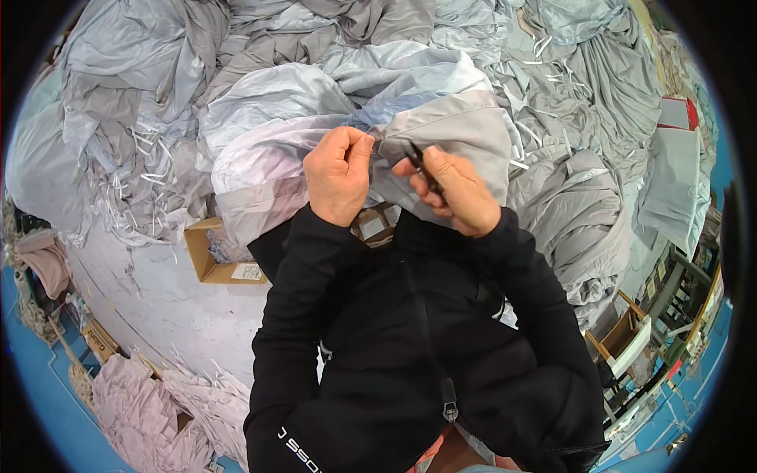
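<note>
Thumb and forefinger of my left hand (339, 175) are pinched together at the edge of a grey fabric piece (453, 118). Whether a loose thread is also between the fingertips is too small to tell. Just to the right, my right hand (459, 193) is closed around black thread snips (421, 164), their tips pointing up and away from me, over the fabric. Pale blue and lilac cloth (272, 142) of the same bundle spreads behind and left of my left hand. The bundle's lower part hangs down toward my lap.
Heaps of grey and pale blue fabric with white ties (568, 87) cover the far side and the right. An open cardboard box (206, 256) stands left of my lap on a whitish surface (158, 292). Pinkish cloth (150, 406) lies low at the left; a rack (678, 276) is at the right.
</note>
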